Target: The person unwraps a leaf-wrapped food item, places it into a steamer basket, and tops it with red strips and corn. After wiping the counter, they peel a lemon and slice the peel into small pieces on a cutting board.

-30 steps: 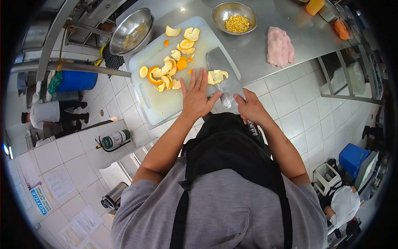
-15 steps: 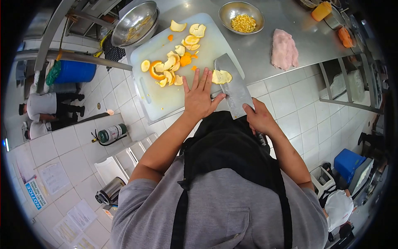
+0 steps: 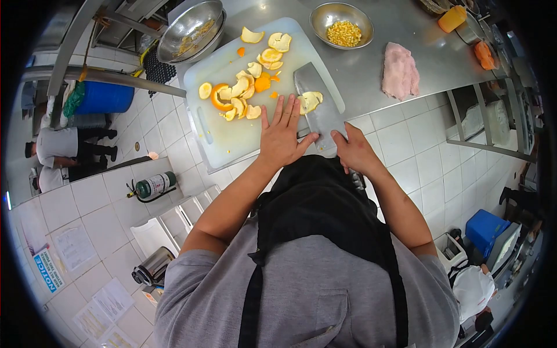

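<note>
I log right hand (image 3: 355, 152) grasping cleaver (image 3: 326, 120), peel piece (image 3: 311, 101) at its blade; left hand (image 3: 284, 138) (fingers spread, released) over cutting board (image 3: 232, 140).

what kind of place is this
Most likely a commercial kitchen: a long stainless steel counter with metal bowls, a cutting board covered in citrus peel under a broad cleaver, and a fire extinguisher by white tiles.

pink cloth (image 3: 400, 72) | blue barrel (image 3: 105, 99) | green cylinder (image 3: 155, 185) | NOTICE sign (image 3: 47, 270)
</note>
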Demonstrator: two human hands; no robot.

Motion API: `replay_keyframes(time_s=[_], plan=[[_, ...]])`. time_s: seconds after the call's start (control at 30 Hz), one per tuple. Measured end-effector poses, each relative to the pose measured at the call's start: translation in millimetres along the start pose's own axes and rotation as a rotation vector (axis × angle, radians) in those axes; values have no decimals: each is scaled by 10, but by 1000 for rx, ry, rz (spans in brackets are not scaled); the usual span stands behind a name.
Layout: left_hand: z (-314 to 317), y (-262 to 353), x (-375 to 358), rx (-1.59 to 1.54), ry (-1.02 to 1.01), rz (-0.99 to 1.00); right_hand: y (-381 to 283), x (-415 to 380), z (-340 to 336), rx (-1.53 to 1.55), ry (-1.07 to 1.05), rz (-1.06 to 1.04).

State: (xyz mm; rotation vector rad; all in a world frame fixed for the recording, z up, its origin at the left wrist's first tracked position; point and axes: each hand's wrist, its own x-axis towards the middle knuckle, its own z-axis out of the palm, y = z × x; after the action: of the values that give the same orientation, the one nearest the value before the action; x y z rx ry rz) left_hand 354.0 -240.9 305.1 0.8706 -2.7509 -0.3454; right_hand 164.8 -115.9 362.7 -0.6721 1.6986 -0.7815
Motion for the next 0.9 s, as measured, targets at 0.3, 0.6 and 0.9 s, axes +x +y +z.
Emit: replay_keyframes(time_s=[0.3,0.6,0.9], plan=[[2,-3,0,14,-1,-7,7,72,101,-39,46,-47],[-23,-5,-6,-18,13,-23,-175,-81,29,-156,-7,4],[38,-30,16,-5,60,-87,-115,41,159,-414,101,-154]])
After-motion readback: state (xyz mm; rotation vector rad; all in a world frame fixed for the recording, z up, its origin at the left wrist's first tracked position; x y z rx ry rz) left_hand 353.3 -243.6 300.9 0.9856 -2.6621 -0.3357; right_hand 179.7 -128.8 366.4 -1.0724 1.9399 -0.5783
